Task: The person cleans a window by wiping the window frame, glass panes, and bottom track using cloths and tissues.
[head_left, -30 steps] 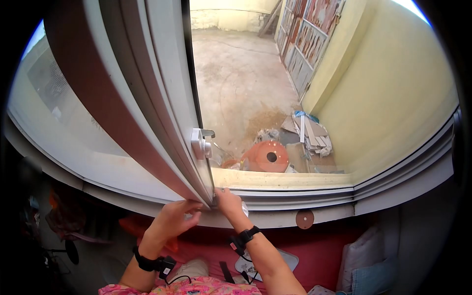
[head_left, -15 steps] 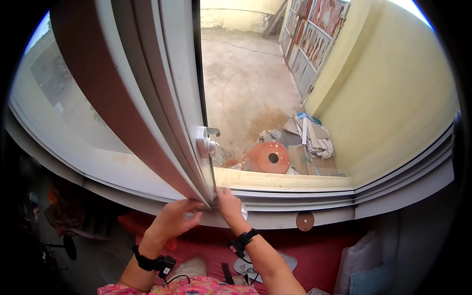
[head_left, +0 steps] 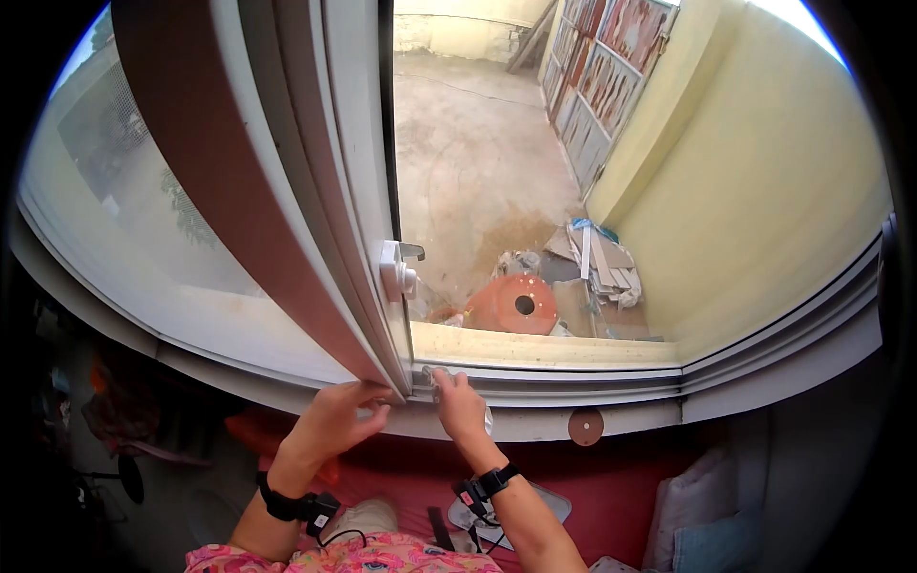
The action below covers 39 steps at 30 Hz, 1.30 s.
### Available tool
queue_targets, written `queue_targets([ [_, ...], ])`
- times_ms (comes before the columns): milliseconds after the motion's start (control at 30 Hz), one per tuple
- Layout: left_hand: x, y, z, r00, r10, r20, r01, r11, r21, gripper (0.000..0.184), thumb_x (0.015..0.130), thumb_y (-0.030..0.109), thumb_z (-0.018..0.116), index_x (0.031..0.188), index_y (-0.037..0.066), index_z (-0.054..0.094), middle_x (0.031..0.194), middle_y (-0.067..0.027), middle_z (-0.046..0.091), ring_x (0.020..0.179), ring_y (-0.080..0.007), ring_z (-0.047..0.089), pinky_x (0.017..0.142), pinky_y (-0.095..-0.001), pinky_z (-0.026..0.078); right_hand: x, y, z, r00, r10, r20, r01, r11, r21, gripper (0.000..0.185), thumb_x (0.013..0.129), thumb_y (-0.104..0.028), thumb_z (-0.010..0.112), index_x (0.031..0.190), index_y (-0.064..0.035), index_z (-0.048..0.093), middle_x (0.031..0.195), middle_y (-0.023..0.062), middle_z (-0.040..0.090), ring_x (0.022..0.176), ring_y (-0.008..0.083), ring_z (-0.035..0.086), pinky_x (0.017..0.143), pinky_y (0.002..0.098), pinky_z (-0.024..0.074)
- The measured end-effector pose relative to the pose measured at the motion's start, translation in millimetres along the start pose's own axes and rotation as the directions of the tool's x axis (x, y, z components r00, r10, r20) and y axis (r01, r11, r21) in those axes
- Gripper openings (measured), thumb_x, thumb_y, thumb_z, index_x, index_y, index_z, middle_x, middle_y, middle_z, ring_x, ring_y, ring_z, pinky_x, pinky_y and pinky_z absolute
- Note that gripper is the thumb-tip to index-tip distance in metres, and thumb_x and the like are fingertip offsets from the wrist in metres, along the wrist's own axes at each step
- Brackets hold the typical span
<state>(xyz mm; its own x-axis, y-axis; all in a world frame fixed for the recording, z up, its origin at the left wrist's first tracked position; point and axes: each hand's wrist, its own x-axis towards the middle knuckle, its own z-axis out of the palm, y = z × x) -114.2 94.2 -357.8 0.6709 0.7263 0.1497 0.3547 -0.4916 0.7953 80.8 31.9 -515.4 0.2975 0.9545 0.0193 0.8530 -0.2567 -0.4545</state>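
My left hand (head_left: 336,420) is at the lower end of the brown-and-white window sash (head_left: 277,220). Its fingertips touch the sash's bottom corner, with the thumb held apart below them. Close by on the right, my right hand (head_left: 462,409) reaches over the white window track (head_left: 564,387), fingers bent together at the corner beside the sash. A small pale scrap shows at those fingertips, and a bit of white shows beside the palm; what the hand holds is too small to name. A white latch (head_left: 394,271) is fixed on the sash's edge above.
Outside the window lie an orange round object (head_left: 501,307) with a dark hole and stacked boards (head_left: 607,263). A rusty gate (head_left: 611,81) stands farther off. Below the sill are a brown disc (head_left: 586,427), a red cover (head_left: 602,497) and a pillow (head_left: 695,501).
My right hand has shifted slightly right and down along the track, away from the sash, and a pale scrap now shows at its fingertips. My left hand stays at the sash corner.
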Motion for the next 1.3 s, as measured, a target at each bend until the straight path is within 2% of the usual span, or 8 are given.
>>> queue_targets([
  [100,1,-2,1,1.000,-0.012,-0.013,0.012,1.000,-0.008,0.024,0.076,0.008,0.067,0.099,0.004,0.062,0.084,-0.0123,0.067,0.072,-0.0244,0.068,0.066,-0.0338,0.052,17,-6,19,0.997,0.002,-0.079,-0.007,0.998,-0.065,0.035,0.083,-0.008,0.053,0.115,-0.0199,0.051,0.095,0.0148,0.054,0.076,0.0358,0.062,0.062,0.0459,0.0509],
  [533,-4,0,-1,1.000,0.009,-0.001,-0.009,0.997,0.078,0.027,0.076,0.009,0.067,0.101,0.004,0.061,0.084,-0.0142,0.066,0.074,-0.0268,0.067,0.067,-0.0352,0.052,-2,9,33,0.949,-0.100,0.299,0.125,0.990,-0.068,0.035,0.081,-0.012,0.055,0.115,-0.0196,0.057,0.097,0.0124,0.057,0.079,0.0340,0.064,0.066,0.0458,0.0516],
  [633,-1,0,0,1.000,0.001,-0.005,-0.001,0.998,0.068,0.027,0.076,0.009,0.067,0.101,0.004,0.060,0.084,-0.0143,0.066,0.075,-0.0268,0.067,0.067,-0.0352,0.052,-25,12,19,0.996,0.025,0.085,-0.032,0.996,0.087,0.031,0.083,-0.015,0.054,0.113,-0.0195,0.056,0.096,0.0144,0.057,0.079,0.0376,0.062,0.065,0.0472,0.0506],
  [767,-1,-1,0,1.000,0.013,-0.007,-0.012,0.998,0.067,0.027,0.075,0.009,0.067,0.100,0.004,0.060,0.085,-0.0143,0.066,0.075,-0.0268,0.067,0.067,-0.0347,0.052,-9,3,-2,0.981,0.165,-0.103,-0.155,0.982,0.104,0.054,0.072,-0.007,0.065,0.122,-0.0177,0.048,0.100,0.0134,0.054,0.081,0.0370,0.061,0.067,0.0456,0.0517],
  [967,0,-2,1,1.000,0.018,-0.006,-0.018,0.998,0.065,0.027,0.074,0.006,0.068,0.100,0.003,0.060,0.087,-0.0125,0.067,0.075,-0.0248,0.068,0.067,-0.0330,0.053,17,-4,49,0.951,0.260,-0.165,-0.222,0.950,0.218,0.041,0.076,-0.004,0.059,0.115,-0.0129,0.050,0.100,0.0166,0.054,0.082,0.0402,0.060,0.068,0.0482,0.0509],
  [1033,1,1,1,1.000,0.011,0.005,-0.011,0.997,0.073,0.028,0.074,0.005,0.067,0.100,0.003,0.060,0.088,-0.0122,0.067,0.075,-0.0242,0.068,0.067,-0.0327,0.053,23,-14,50,0.999,0.018,-0.028,-0.011,0.971,0.237,0.033,0.081,-0.004,0.052,0.113,-0.0116,0.051,0.099,0.0169,0.055,0.083,0.0398,0.061,0.069,0.0475,0.0510],
  [1167,0,3,1,1.000,-0.022,-0.005,0.023,0.998,0.056,0.028,0.074,0.004,0.067,0.101,0.002,0.061,0.088,-0.0126,0.067,0.074,-0.0230,0.067,0.068,-0.0316,0.053,25,-18,38,0.991,0.094,0.090,-0.110,0.974,0.196,0.034,0.083,-0.004,0.048,0.116,-0.0134,0.051,0.099,0.0164,0.056,0.084,0.0393,0.061,0.072,0.0473,0.0505],
  [1300,-1,4,4,0.999,-0.030,-0.028,0.032,0.997,0.064,0.027,0.073,0.005,0.067,0.100,0.002,0.062,0.087,-0.0137,0.066,0.073,-0.0226,0.067,0.068,-0.0309,0.052,-8,25,6,0.966,-0.050,0.255,-0.001,0.981,0.193,0.040,0.078,-0.005,0.055,0.115,-0.0191,0.057,0.099,0.0152,0.056,0.088,0.0400,0.058,0.076,0.0470,0.0483],
])
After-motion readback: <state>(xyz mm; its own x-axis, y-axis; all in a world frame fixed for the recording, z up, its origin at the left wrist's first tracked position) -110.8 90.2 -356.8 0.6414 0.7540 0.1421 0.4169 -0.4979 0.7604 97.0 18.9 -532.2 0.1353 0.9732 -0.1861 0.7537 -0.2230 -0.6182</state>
